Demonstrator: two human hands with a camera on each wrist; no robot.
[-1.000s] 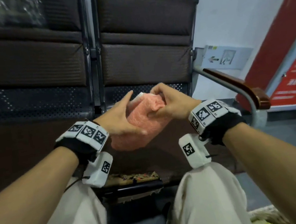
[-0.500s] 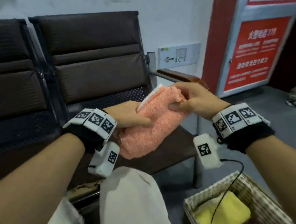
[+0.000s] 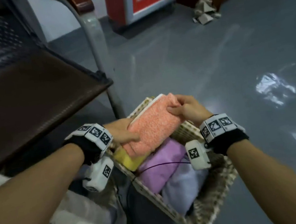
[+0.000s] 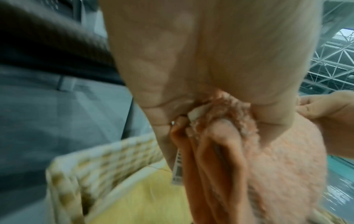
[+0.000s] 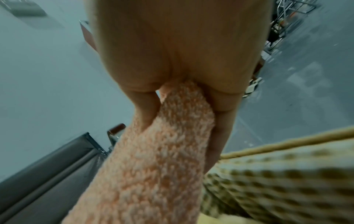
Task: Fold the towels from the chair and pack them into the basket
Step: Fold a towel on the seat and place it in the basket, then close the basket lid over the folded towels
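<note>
Both hands held the folded orange towel (image 3: pixel 151 124) over the woven basket (image 3: pixel 212 211): left hand (image 3: pixel 121 133) and right hand (image 3: pixel 187 108) each pinched 1 end. Grey shiny floor (image 3: pixel 202 55) lay beside the brown chair (image 3: pixel 25 95).

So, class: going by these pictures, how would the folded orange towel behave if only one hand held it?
The orange towel is probably floppy: both the left hand and right hand pinch its ends. Its folded layers would likely fall open under a one-sided grip. Its fluffy pile suggests it is light and not slippery.
</note>
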